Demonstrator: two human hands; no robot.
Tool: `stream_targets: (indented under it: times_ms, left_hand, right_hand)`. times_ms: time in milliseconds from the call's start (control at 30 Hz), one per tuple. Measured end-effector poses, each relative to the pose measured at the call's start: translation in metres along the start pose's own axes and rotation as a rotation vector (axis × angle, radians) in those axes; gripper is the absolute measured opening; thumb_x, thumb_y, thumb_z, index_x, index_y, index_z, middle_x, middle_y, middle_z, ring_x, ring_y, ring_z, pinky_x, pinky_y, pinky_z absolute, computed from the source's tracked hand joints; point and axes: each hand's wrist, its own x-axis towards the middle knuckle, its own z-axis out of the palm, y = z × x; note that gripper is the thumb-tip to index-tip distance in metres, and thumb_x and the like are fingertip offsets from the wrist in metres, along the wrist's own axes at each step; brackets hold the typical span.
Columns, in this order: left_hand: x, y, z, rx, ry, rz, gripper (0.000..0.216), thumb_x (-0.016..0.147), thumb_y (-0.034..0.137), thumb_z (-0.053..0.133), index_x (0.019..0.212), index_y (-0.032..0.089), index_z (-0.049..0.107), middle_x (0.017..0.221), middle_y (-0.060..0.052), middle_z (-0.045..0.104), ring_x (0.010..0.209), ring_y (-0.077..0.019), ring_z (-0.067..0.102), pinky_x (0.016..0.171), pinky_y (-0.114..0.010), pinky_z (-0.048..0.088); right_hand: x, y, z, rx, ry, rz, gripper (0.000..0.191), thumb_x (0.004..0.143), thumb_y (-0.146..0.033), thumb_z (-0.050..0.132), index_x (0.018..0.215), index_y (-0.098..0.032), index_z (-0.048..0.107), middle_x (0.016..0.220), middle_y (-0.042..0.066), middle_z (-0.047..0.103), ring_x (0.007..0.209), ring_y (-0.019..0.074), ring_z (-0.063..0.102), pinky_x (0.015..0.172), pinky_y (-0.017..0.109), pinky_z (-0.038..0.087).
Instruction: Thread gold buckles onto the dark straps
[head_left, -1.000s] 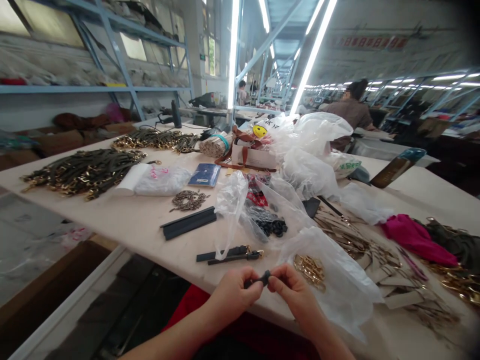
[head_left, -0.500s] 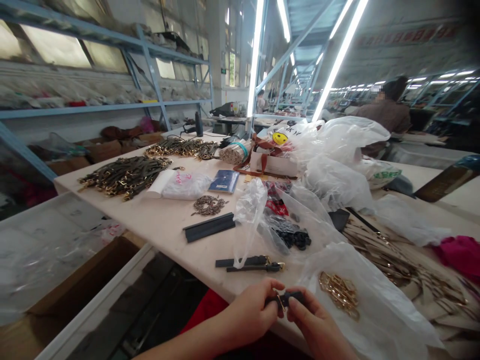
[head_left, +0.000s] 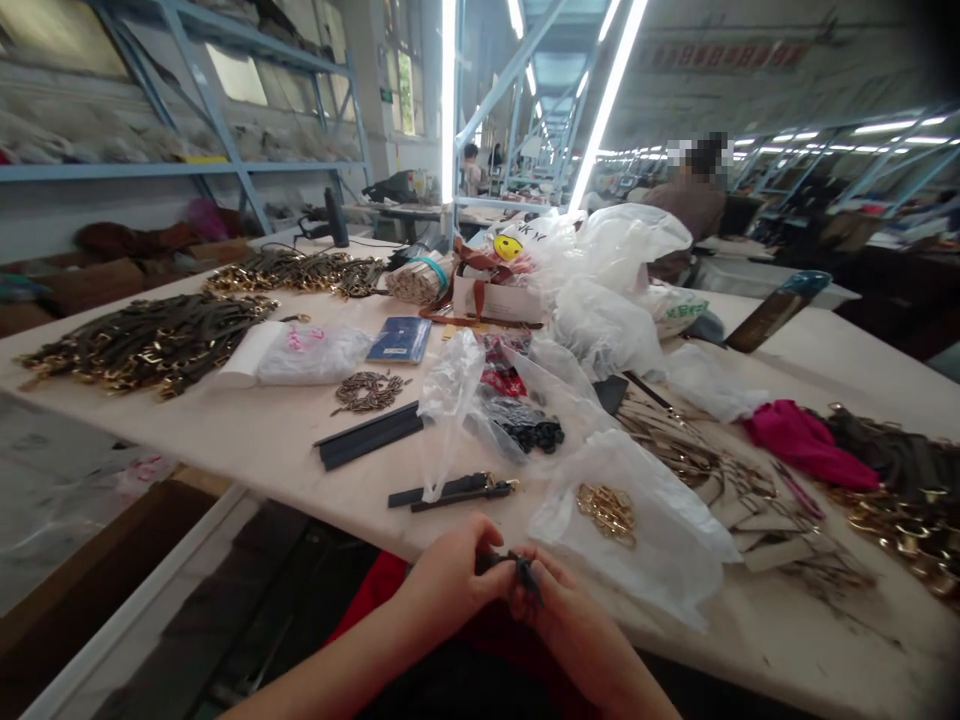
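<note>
**Held item.** Small black strap piece (head_left: 516, 570). It is in the air off the bench (head_left: 247, 440) edge, down and to the left of the clear bag of gold buckles (head_left: 609, 508), near it but not touching. Its long axis appears to run crosswise, roughly along the bench edge, though fingers cover much of it.

**Hands.** The left hand (head_left: 450, 580) and right hand (head_left: 559, 610) are both pinched on the piece, one at each end, with fingertips meeting over it. Both are equally close to the piece, and the right hand is the one nearer the bag.

**Left of the bag.**
- Finished black strap with gold clasp (head_left: 457, 492), lying flat and crosswise just beyond the hands.
- Stack of flat black strips (head_left: 367, 437), farther left and set at a slant.
- Pile of dark straps with gold fittings (head_left: 150, 340), well apart at the far left.

**Behind the bag.** An open clear bag of small black parts (head_left: 532, 432) stands just behind, with more crumpled plastic bags beyond it.

**Right of the bag.** Loose tan strips and metal fittings (head_left: 720, 480) spread out from the bag, with a pink cloth (head_left: 802, 442) past them.

**Open room.** Bare bench surface lies left of the bag, between the finished strap and the strips, and along the near edge. Below the hands is a red cloth (head_left: 375, 600) and no bench. The bag's loose plastic sits close to the right hand.

**Background.** A seated person (head_left: 690, 200) is well behind the bag, with no hands near this bench.
</note>
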Motion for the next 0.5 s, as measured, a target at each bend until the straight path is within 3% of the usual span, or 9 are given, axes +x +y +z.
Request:
stream_targets:
  times_ms: [167, 267, 367, 500]
  left_hand:
    - [0.0, 0.004, -0.001, 0.053, -0.037, 0.026, 0.031, 0.072, 0.045, 0.056, 0.085, 0.018, 0.061, 0.08, -0.002, 0.065, 0.073, -0.0185, 0.057, 0.063, -0.026, 0.039]
    - [0.0, 0.006, 0.001, -0.092, -0.112, 0.022, 0.025, 0.073, 0.039, 0.057, 0.084, 0.017, 0.062, 0.08, -0.001, 0.066, 0.074, -0.0175, 0.058, 0.064, -0.025, 0.041]
    - [0.001, 0.006, 0.002, -0.301, -0.142, 0.004, 0.02, 0.072, 0.031, 0.057, 0.084, 0.015, 0.061, 0.08, -0.001, 0.066, 0.073, -0.0158, 0.057, 0.066, -0.024, 0.042]
    - [0.004, 0.004, 0.003, -0.503, -0.196, -0.101, 0.023, 0.068, 0.028, 0.061, 0.085, 0.013, 0.058, 0.074, -0.001, 0.063, 0.067, -0.0139, 0.055, 0.062, -0.024, 0.041]
  right_hand:
    - [-0.006, -0.001, -0.002, 0.04, -0.039, 0.041, 0.026, 0.068, -0.037, 0.07, 0.071, -0.016, 0.055, 0.063, -0.003, 0.05, 0.057, 0.0073, 0.043, 0.057, 0.019, 0.036]
    - [-0.007, -0.004, -0.002, -0.027, 0.008, -0.008, 0.028, 0.068, -0.039, 0.069, 0.068, -0.017, 0.051, 0.063, -0.003, 0.051, 0.06, 0.0097, 0.045, 0.06, 0.022, 0.038]
    - [-0.002, -0.006, -0.005, -0.149, 0.158, -0.104, 0.029, 0.07, -0.041, 0.065, 0.07, -0.018, 0.048, 0.064, -0.004, 0.05, 0.06, 0.0103, 0.046, 0.061, 0.024, 0.04]
    - [0.008, -0.001, -0.015, -0.526, 0.434, -0.288, 0.028, 0.072, -0.042, 0.061, 0.07, -0.021, 0.042, 0.056, -0.006, 0.044, 0.053, 0.0108, 0.045, 0.053, 0.024, 0.039]
